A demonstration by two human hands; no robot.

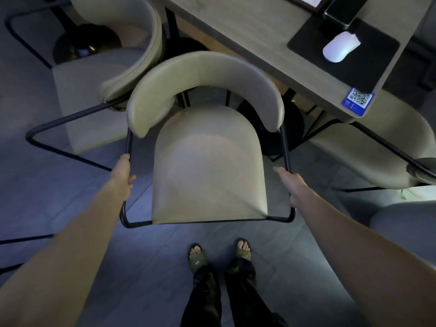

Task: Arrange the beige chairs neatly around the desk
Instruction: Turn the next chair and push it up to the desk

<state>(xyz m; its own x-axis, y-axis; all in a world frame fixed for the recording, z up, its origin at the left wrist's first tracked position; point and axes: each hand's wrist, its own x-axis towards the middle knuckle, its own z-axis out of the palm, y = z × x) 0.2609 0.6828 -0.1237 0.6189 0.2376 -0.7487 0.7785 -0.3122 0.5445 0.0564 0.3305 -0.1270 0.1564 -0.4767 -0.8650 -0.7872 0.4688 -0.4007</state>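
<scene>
Chairs: three beige, by one tabletop (271,38).
Left hand (123,175) and right hand (291,182), fingers closed on the middle chair (207,161) frame.

Dim room — grey tiled floor (70,185), bluish light.

A QR code is printed on a blue sticker (358,101) fixed at the near corner of the desk (247,31), at about two o'clock in the head view. Small white marks are seen beneath the code, too small to be read. A pale mark is carried on the strap of the left sandal (197,258), at six o'clock, but it cannot be made out.
</scene>
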